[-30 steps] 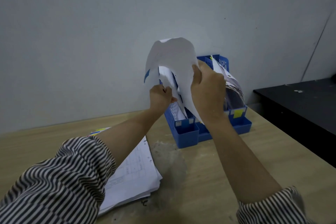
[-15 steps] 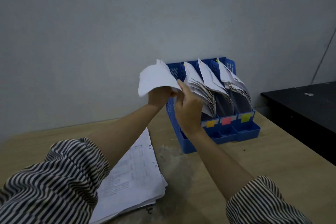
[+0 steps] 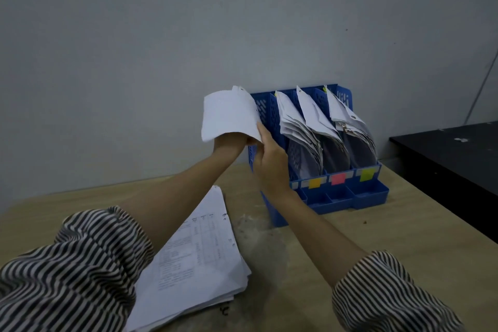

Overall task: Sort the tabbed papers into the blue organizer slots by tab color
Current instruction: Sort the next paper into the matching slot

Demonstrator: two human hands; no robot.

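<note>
left hand (image 3: 231, 143) clamped on paper (image 3: 229, 116) bent over leftmost slot of organizer (image 3: 358, 197), long edge leaning back toward wall; right hand (image 3: 272, 162) just beside, fingers loose at paper's lower edge, nearer the slot.

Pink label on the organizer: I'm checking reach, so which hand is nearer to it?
Right. The right hand is left of the pink label; the left hand is farther left, under the held paper.
</note>
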